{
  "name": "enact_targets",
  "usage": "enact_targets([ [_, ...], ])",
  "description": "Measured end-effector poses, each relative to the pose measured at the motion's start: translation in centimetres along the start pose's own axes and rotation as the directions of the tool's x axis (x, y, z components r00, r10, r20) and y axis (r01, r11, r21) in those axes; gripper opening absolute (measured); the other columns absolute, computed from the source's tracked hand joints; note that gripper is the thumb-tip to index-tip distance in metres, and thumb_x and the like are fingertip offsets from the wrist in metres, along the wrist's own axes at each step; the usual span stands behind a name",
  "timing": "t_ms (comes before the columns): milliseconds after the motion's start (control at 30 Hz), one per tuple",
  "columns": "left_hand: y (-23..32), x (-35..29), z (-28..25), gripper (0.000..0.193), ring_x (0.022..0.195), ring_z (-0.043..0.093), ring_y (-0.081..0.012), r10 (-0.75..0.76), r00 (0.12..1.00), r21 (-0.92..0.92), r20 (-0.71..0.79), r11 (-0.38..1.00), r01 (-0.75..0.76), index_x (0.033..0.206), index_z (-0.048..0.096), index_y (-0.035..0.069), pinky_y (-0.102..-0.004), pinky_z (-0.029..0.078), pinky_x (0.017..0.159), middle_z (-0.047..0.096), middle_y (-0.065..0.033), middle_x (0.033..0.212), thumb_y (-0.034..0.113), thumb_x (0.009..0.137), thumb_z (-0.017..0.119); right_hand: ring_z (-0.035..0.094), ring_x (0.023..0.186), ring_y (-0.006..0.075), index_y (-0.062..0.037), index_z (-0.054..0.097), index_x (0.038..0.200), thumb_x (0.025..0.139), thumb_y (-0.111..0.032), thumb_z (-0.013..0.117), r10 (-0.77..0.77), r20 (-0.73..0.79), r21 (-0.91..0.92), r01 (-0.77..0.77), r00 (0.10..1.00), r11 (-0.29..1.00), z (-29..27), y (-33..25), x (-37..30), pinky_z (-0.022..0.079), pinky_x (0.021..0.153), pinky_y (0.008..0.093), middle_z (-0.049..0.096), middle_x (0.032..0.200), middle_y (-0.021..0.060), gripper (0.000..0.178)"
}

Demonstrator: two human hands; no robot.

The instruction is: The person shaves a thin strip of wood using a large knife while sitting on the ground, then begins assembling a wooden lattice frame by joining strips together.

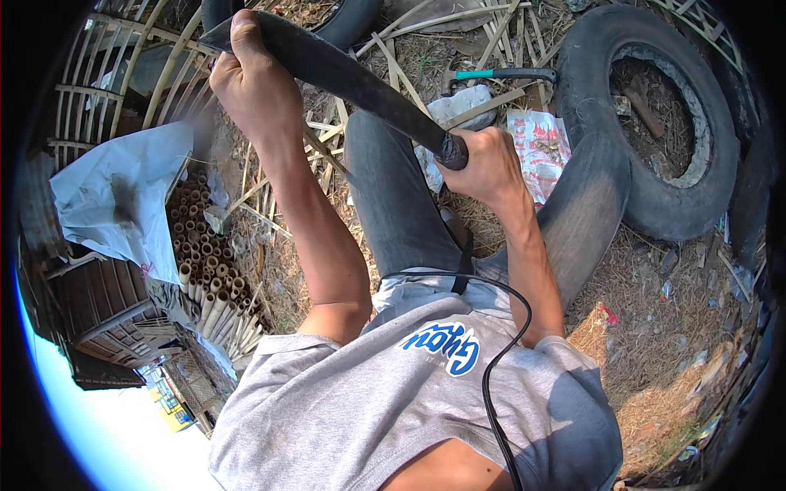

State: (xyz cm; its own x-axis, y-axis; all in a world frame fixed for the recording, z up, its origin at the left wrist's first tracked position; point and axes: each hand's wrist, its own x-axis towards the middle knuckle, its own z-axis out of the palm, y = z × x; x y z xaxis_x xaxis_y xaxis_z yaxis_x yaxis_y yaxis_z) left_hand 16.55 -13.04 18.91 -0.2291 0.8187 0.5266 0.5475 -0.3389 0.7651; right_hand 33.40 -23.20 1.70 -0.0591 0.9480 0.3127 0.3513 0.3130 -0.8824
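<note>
A machete (352,80) with a wide dark blade slants across the space above my knees, its tip at the upper left. My right hand (493,168) is wrapped round its dark handle, whose butt end sticks out beside the thumb. At the other end my left hand (258,92) grips the blade near the tip. That thumb presses flat on the blade's face and the fingers are curled behind it. Whether the left fingers also hold something thin under the blade, I cannot tell.
A hammer (501,74) with a green and black handle lies beyond my knees, near a pale stone block (458,105). A large tyre (585,69) lies at the right. Bamboo strips (393,61) litter the ground. Cut bamboo poles (214,282) are stacked at the left by a pale sheet (123,196).
</note>
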Motion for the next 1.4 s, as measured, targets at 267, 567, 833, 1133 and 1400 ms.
enact_targets([
  [267,-0.4,0.2,-0.5,0.043,0.06,0.059,-0.0086,0.071,0.997,-0.092,0.002,0.993,-0.071,0.078,0.068,-0.002,-0.0225,0.046,0.058,0.066,-0.0024,0.07,0.032,0.101,0.056,0.064,0.059,0.0396,-0.0043,0.063,0.063,0.067,-0.019,0.075,0.268,-0.091,-0.029,-0.272,0.959,0.962,2.8,-2.2,-0.9,0.051,0.059,0.0467,0.06,0.057,0.0171,0.019],
  [567,0.7,-0.8,-0.8,0.044,0.061,0.059,-0.01,0.01,0.994,-0.152,-0.109,0.988,-0.027,0.08,0.068,-0.002,-0.0244,0.048,0.059,0.064,-0.0028,0.07,0.033,0.102,0.056,0.064,0.055,0.036,-0.0072,0.064,0.066,0.067,-0.019,0.075,-0.051,-0.178,-0.16,0.022,0.983,0.987,1.2,-0.6,-0.2,0.05,0.054,0.0438,0.059,0.055,0.0146,0.015],
  [833,0.3,-0.6,-2.1,0.045,0.063,0.06,-0.0102,0.073,0.996,-0.05,-0.044,0.996,-0.075,0.084,0.067,-0.002,-0.0251,0.048,0.06,0.065,-0.0036,0.074,0.037,0.102,0.056,0.065,0.059,0.0384,-0.0066,0.065,0.066,0.066,-0.019,0.075,0.201,-0.103,-0.086,-0.21,0.974,0.974,2.0,-2.1,-0.2,0.051,0.059,0.047,0.062,0.057,0.0153,0.016],
  [1133,2.4,-1.1,-3.2,0.05,0.067,0.063,-0.0158,0.016,0.968,-0.123,-0.249,0.991,-0.048,0.087,0.063,0.001,-0.0314,0.053,0.063,0.062,-0.0058,0.074,0.046,0.102,0.046,0.063,0.073,0.0254,-0.0057,0.064,0.08,0.072,-0.031,0.079,-0.206,-0.24,-0.222,0.153,0.949,0.963,-1.1,-1.9,1.3,0.048,0.075,0.0358,0.063,0.072,0.0084,0.031],
  [1400,1.9,-4.4,-5.5,0.068,0.041,0.041,-0.0126,0.171,0.976,-0.546,-0.136,0.809,-0.218,0.061,0.048,0.009,-0.0278,0.032,0.042,0.047,-0.0023,0.051,0.061,0.102,0.032,0.048,0.05,0.0161,-0.0168,0.04,0.055,0.094,-0.046,0.062,0.591,0.346,0.936,-0.221,0.729,-0.275,3.0,3.5,0.9,0.046,0.058,0.0322,0.047,0.056,0.0025,0.054],
])
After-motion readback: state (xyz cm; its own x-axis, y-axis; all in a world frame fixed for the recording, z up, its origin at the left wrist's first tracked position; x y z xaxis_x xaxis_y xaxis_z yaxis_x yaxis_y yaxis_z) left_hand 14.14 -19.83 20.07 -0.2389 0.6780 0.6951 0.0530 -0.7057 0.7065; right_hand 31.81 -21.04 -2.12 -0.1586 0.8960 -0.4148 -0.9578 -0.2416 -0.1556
